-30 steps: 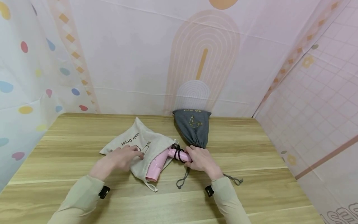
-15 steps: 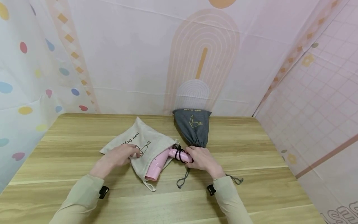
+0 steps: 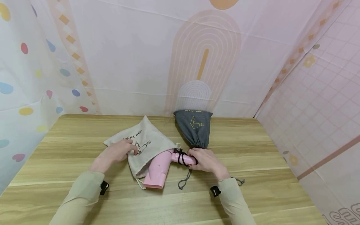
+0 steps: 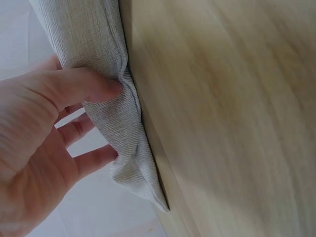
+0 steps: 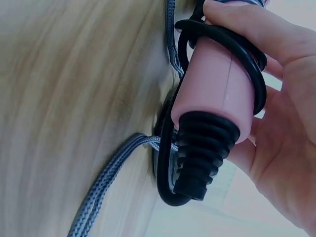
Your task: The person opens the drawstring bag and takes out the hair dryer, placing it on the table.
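Note:
A pink hair dryer (image 3: 159, 169) lies partly inside a beige drawstring bag (image 3: 153, 137) printed "Hair Dryer"; its nozzle sticks out of the bag's mouth toward the front. My right hand (image 3: 204, 160) grips the dryer's handle (image 5: 212, 84), round which a black cord (image 5: 259, 74) is wound. In the right wrist view the ribbed black cord sleeve (image 5: 205, 148) hangs from the handle's end. My left hand (image 3: 116, 153) holds the bag's left side, and the left wrist view has the thumb pressing the cloth (image 4: 106, 111). The bag hides the dryer's rear part.
Behind the right hand lies a dark grey drawstring bag (image 3: 197, 128), gathered at its neck, against the back curtain (image 3: 135, 62). Its grey cords (image 3: 184, 180) trail on the wooden table (image 3: 180, 206). Patterned curtains stand at both sides.
The bag's mouth has shifted left and back, and more of the pink hair dryer shows. The right hand has moved slightly right with the handle. The left hand has drawn slightly left.

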Action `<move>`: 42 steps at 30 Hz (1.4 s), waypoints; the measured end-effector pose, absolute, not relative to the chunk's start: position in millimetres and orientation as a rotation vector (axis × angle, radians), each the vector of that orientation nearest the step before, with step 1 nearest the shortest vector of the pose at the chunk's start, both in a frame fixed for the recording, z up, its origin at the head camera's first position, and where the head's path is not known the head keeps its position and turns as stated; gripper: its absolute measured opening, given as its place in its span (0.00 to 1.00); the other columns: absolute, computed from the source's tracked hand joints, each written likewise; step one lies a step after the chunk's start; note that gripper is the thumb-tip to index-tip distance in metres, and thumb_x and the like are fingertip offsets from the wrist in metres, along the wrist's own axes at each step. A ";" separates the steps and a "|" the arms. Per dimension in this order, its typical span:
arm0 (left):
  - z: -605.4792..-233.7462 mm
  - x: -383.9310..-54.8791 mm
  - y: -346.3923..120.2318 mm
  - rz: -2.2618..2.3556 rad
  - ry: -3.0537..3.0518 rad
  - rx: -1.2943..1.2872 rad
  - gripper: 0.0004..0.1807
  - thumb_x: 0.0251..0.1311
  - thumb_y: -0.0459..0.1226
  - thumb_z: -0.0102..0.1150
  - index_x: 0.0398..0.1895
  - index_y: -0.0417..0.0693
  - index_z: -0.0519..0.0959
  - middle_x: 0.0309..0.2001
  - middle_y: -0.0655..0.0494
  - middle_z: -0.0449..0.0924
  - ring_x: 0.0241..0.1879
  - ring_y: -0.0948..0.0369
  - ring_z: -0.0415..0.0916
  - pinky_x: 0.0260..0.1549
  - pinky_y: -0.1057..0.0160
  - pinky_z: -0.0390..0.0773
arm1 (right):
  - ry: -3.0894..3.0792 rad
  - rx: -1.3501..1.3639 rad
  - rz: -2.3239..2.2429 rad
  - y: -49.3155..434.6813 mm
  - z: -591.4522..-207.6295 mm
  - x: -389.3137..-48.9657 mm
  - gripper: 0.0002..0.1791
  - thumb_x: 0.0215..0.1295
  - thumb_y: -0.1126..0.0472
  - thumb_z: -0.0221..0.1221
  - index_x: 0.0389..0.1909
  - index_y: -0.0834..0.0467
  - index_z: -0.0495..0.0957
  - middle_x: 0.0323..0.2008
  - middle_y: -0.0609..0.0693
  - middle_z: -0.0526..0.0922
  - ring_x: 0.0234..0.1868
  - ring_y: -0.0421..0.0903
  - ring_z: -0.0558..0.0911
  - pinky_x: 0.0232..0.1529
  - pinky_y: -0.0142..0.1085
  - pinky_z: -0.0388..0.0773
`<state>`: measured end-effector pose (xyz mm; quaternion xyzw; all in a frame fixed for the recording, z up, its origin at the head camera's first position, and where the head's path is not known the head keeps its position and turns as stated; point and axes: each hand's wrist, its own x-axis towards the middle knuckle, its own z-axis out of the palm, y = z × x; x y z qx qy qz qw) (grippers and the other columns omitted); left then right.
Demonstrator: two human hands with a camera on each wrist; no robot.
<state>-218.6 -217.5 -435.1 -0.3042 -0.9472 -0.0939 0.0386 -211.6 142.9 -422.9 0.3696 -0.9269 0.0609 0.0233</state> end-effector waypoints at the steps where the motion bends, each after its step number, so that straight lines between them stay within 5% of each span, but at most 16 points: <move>1: -434.8 -219.3 -217.8 -0.286 -2.913 -0.918 0.21 0.39 0.18 0.56 0.26 0.56 0.82 0.28 0.58 0.74 0.33 0.57 0.77 0.33 0.56 0.79 | -2.864 1.156 0.188 143.7 -422.8 -211.5 0.19 0.48 0.50 0.70 0.40 0.50 0.77 0.35 0.44 0.79 0.33 0.41 0.79 0.28 0.34 0.73; 7: -430.8 -217.5 -211.7 -0.247 -2.973 -0.885 0.23 0.36 0.18 0.57 0.29 0.55 0.83 0.31 0.55 0.75 0.35 0.52 0.76 0.38 0.51 0.79 | -2.858 1.201 0.215 146.8 -423.0 -210.8 0.19 0.50 0.50 0.69 0.42 0.50 0.77 0.37 0.44 0.79 0.36 0.41 0.79 0.32 0.35 0.74; 14: -423.2 -189.1 -177.5 -0.267 -3.103 -0.625 0.12 0.58 0.35 0.57 0.46 0.47 0.79 0.44 0.42 0.79 0.45 0.42 0.74 0.46 0.40 0.74 | -2.836 1.203 0.238 147.5 -423.2 -210.2 0.20 0.49 0.51 0.69 0.43 0.50 0.77 0.38 0.44 0.79 0.36 0.42 0.79 0.32 0.36 0.75; 22: -428.2 -164.8 -150.7 -0.266 -3.191 -0.420 0.20 0.61 0.45 0.54 0.50 0.40 0.76 0.45 0.36 0.77 0.47 0.40 0.74 0.47 0.38 0.72 | -2.840 1.173 0.260 148.7 -424.8 -210.1 0.20 0.49 0.50 0.69 0.43 0.49 0.77 0.38 0.43 0.79 0.35 0.40 0.78 0.31 0.34 0.74; 42: -449.5 -199.4 -171.7 -0.321 -3.099 -0.367 0.31 0.60 0.49 0.57 0.61 0.41 0.69 0.54 0.26 0.67 0.56 0.32 0.65 0.53 0.33 0.68 | -2.829 1.198 0.271 153.0 -422.3 -208.3 0.20 0.50 0.49 0.68 0.44 0.49 0.77 0.38 0.43 0.79 0.36 0.40 0.79 0.29 0.32 0.71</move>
